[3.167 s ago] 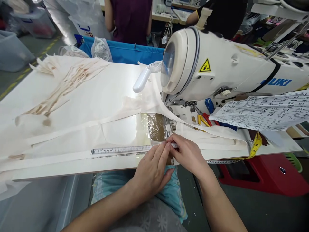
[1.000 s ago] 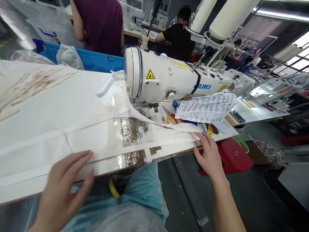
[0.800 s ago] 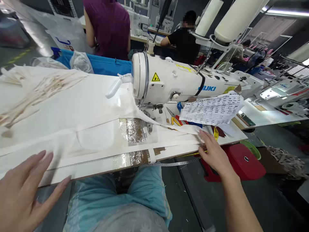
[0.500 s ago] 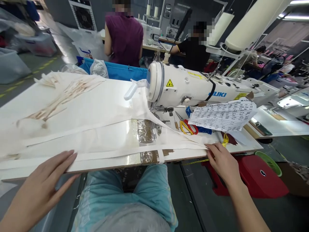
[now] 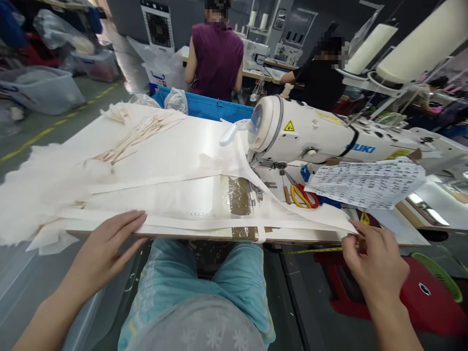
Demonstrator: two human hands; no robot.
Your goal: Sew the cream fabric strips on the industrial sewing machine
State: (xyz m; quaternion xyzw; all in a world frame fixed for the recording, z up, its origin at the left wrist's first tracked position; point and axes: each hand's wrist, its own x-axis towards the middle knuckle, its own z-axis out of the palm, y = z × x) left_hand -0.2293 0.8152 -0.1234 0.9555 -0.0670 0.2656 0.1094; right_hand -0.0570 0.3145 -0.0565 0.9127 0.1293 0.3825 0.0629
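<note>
A long white fabric strip (image 5: 204, 224) runs along the front edge of the sewing table. My right hand (image 5: 376, 258) pinches its right end between thumb and fingers, just off the edge. At the left, my left hand (image 5: 109, 243) rests its outstretched fingers on the strip, the thumb apart below the edge. Behind it, a second white band (image 5: 168, 181) leads to the sewing machine (image 5: 310, 131) and curves past its needle area towards my right hand. The needle itself is hidden. A pile of thin white fabric (image 5: 32, 190) hangs over the table's left end.
Red-and-yellow scissors (image 5: 305, 196) and a wooden-handled tool (image 5: 286, 194) lie by the machine. A handwritten sheet (image 5: 365, 183) leans against it. Beige strips (image 5: 135, 136) lie at the back left. Two people sit beyond a blue bin (image 5: 208, 106). A red stool (image 5: 431, 297) stands at right.
The view has swung left, so the scene sits further right. My right hand has turned, fingers more curled, and drawn the strip's end slightly rightward. My left hand stays flat at the edge.
</note>
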